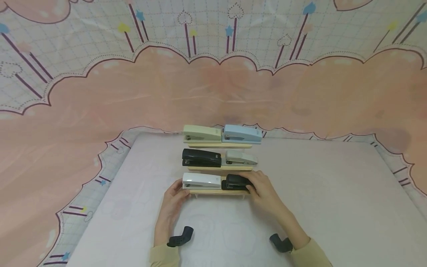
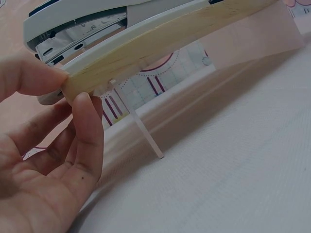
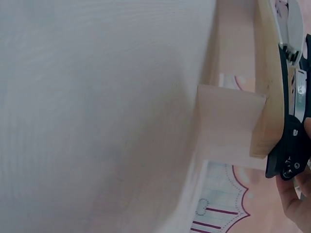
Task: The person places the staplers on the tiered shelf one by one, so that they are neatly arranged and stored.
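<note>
A three-tier display rack with pale wooden boards stands on the white tabletop. Its lowest board carries a white stapler on the left and a smaller black stapler on the right. My left hand is at that board's left end. In the left wrist view, the left hand pinches the wooden board right under the white stapler's end. My right hand grips the right end of the small black stapler. Its fingers show behind the black stapler in the right wrist view.
Behind, the middle tier holds a large black stapler and a small pale stapler. A green stapler and a light blue stapler sit on the top tier. A clear support panel stands beneath the board.
</note>
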Motion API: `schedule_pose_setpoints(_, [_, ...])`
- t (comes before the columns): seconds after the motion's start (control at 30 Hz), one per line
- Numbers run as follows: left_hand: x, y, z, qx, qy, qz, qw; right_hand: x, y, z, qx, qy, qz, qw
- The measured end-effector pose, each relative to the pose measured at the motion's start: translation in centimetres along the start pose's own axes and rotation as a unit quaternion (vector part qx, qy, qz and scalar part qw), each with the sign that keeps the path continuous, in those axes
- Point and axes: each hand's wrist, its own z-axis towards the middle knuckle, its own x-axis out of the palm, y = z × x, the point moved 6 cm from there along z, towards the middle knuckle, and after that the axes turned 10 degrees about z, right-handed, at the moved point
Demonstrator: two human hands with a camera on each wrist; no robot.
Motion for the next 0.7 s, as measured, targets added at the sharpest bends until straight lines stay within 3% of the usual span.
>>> schedule_pose_setpoints(0.23, [0.1,0.1,0.2,0.003,0.003,-0.001,1.0,0.1,-0.1,0.0,0.011,0.001,0.0,0.9999])
schedule_pose_setpoints(0.47, [-0.2,0.2,0.4,0.015,0.006,-0.02,0.9997,-0.7,-0.5,-0.4,0.007,-0.025,0.003,0.9996])
schedule_pose_setpoints(0.7, [-1.9,-0.2,0.0,0.018,-0.049,-0.011,0.9986,-2.8,-1.2,-1.2,-0.002,-0.042,0.001,0.9991])
